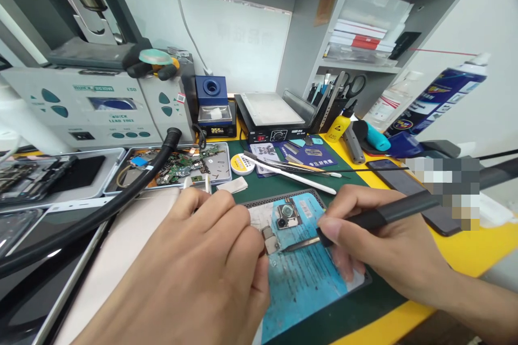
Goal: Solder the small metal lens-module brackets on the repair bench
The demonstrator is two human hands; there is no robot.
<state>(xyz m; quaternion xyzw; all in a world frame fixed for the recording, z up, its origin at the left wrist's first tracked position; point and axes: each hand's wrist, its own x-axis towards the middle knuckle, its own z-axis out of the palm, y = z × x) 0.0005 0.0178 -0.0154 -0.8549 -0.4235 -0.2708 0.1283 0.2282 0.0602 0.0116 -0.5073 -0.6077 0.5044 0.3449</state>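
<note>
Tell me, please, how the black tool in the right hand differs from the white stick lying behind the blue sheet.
Colour: the black tool has a dark handle and metal tip; the white stick is mostly white.
Pose: the black tool slants down in the right hand, tip over the blue sheet; the white stick lies unheld.
Both are long and slender.

The pale station [73, 110] at the left bears QUICK 861DW and ESD above its display window [112, 104], QUICK LEAD FREE below it, and POWER over the switch [83, 136]. On the small blue soldering unit, the digital readout [217, 130] shows 355, and the yellow bottle [339, 128] carries a black triangular warning sign. Lettering on the blue spray can [439, 96], the blue card [327, 158] and the heating plate's front panel [285, 135] is too blurred to read surely
</note>
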